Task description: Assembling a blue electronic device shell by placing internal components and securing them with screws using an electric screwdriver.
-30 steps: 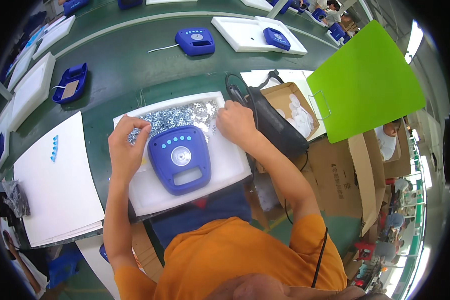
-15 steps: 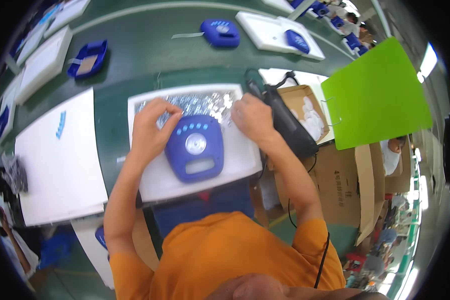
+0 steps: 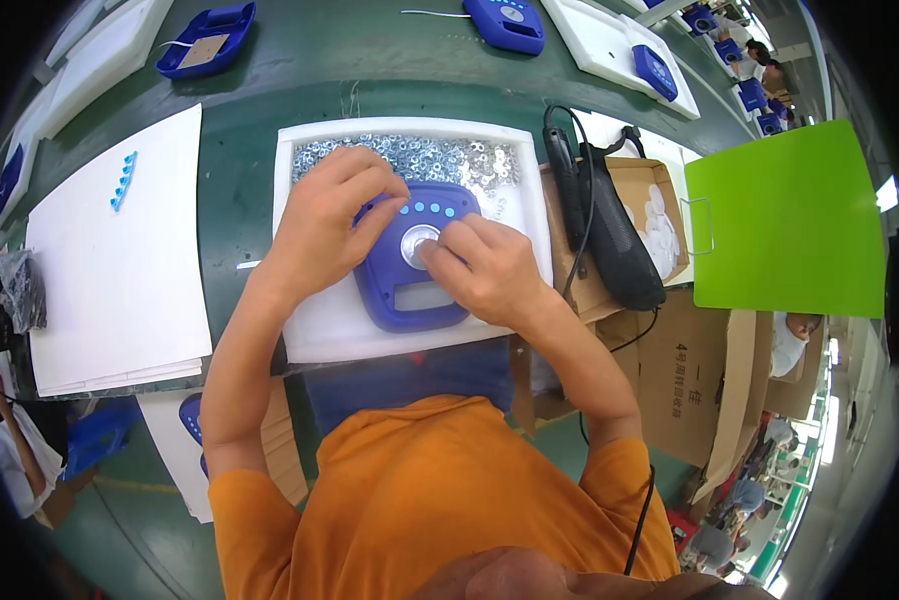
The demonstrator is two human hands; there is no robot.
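A blue plastic housing (image 3: 378, 290) lies in a white foam tray (image 3: 320, 340) in front of me. It has a row of light-blue buttons, a handle slot and a round silvery disc (image 3: 417, 240) at its middle. My left hand (image 3: 332, 215) is at its upper left corner, thumb and index finger pinched close to the buttons; whatever they hold is hidden. My right hand (image 3: 492, 268) reaches over the right side, its pinched fingertips at the disc's edge. Anything between them is too small to make out. Loose metal nuts (image 3: 420, 155) fill the tray's far part.
Right of the tray stand a black power tool (image 3: 615, 250) with a cord and a cardboard box (image 3: 635, 180) of white discs. A green board (image 3: 785, 220) rises further right. White sheets (image 3: 120, 280) with a light-blue strip (image 3: 124, 181) lie left. Blue housings (image 3: 510, 25) sit on the far belt.
My right hand has moved from the nuts at the tray's right side to the disc on the housing. My left hand stays by the upper left corner. The whole view has shifted.
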